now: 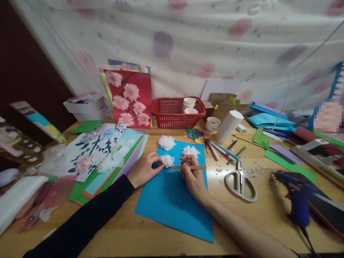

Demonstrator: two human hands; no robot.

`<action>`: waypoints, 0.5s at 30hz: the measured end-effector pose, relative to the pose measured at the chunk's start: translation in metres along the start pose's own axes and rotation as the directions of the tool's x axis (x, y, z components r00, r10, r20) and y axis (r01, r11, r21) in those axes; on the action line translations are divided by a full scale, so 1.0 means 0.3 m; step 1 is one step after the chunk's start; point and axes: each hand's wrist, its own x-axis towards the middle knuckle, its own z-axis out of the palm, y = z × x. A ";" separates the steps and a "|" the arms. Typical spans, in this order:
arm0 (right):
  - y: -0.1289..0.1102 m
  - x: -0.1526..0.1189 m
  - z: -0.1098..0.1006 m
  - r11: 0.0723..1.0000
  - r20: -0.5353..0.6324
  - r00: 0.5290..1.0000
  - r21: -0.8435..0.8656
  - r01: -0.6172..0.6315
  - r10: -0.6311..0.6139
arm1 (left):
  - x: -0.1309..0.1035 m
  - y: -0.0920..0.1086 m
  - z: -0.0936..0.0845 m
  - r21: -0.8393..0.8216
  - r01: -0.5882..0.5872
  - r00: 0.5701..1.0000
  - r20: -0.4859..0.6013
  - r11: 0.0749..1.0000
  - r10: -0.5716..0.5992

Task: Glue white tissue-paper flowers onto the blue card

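Observation:
A blue sheet [174,200] lies on the table with three white ruffled paper flowers near its top: one at the upper left [167,142], one at the right [191,152] and a lower one [167,161]. My right hand [192,173] is closed around a thin brown brush or stick [197,167], whose left end points at the lower flower. My left hand [146,168] rests at the sheet's left edge, fingertips pressed together beside that flower. Whatever is between those fingertips is too small to make out.
White-handled scissors [241,182] and a blue glue gun [299,204] lie to the right. Stacked coloured papers [118,172] cover the left side. Behind stand a red basket [172,120], a paper cup [213,124], a white roll [229,126] and a red flower picture [131,100].

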 end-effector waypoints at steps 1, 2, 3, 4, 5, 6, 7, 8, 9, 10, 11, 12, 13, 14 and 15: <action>-0.001 0.000 0.001 1.000 0.015 1.000 -0.002 -0.006 0.006 | 0.002 -0.001 0.000 -0.003 0.004 1.000 0.002 1.000 -0.004; -0.003 -0.001 0.003 1.000 0.031 0.999 -0.011 -0.013 0.013 | 0.004 -0.002 0.000 -0.008 0.007 1.000 0.002 1.000 -0.007; -0.006 -0.001 0.005 1.000 0.042 0.999 -0.024 -0.018 0.019 | 0.005 -0.003 0.000 -0.011 0.007 1.000 0.002 1.000 -0.007; -0.009 -0.001 0.007 0.999 0.047 0.999 -0.039 -0.020 0.022 | 0.006 -0.004 0.001 -0.013 0.005 1.000 0.001 1.000 -0.005; -0.012 -0.001 0.009 0.998 0.047 0.999 -0.054 -0.020 0.023 | 0.007 -0.004 0.001 -0.015 -0.001 1.000 0.001 1.000 0.001; -0.015 -0.001 0.010 0.998 0.047 0.999 -0.065 -0.021 0.024 | 0.008 -0.004 0.001 -0.016 -0.010 1.000 0.002 1.000 0.010; -0.018 0.000 0.011 0.997 0.049 0.998 -0.074 -0.024 0.028 | 0.008 -0.004 0.000 -0.016 -0.020 1.000 0.005 1.000 0.020; -0.020 0.000 0.011 0.996 0.053 0.998 -0.082 -0.028 0.032 | 0.009 -0.003 0.000 -0.015 -0.032 0.999 0.008 0.999 0.032; -0.022 0.000 0.011 0.995 0.060 0.997 -0.090 -0.032 0.038 | 0.009 -0.003 -0.001 -0.010 -0.042 0.999 0.011 0.999 0.042; -0.024 0.000 0.011 0.995 0.067 0.997 -0.098 -0.036 0.042 | 0.010 -0.003 -0.001 -0.002 -0.050 0.999 0.011 0.999 0.050; -0.026 0.000 0.012 0.994 0.075 0.996 -0.105 -0.034 0.042 | 0.010 -0.003 -0.001 0.010 -0.057 0.998 0.011 0.998 0.057; -0.027 -0.001 0.012 0.993 0.082 0.996 -0.111 -0.031 0.040 | 0.010 -0.004 -0.001 0.025 -0.062 0.998 0.011 0.998 0.062; -0.028 -0.002 0.013 0.993 0.090 0.995 -0.115 -0.025 0.036 | 0.011 -0.004 0.000 0.039 -0.066 0.998 0.013 0.997 0.065; -0.029 -0.002 0.013 0.993 0.098 0.995 -0.120 -0.021 0.032 | 0.011 -0.005 0.001 0.050 -0.067 0.998 0.017 0.996 0.066; -0.029 -0.003 0.014 0.992 0.106 0.994 -0.124 -0.017 0.030 | 0.012 -0.006 0.002 0.057 -0.068 0.997 0.023 0.996 0.067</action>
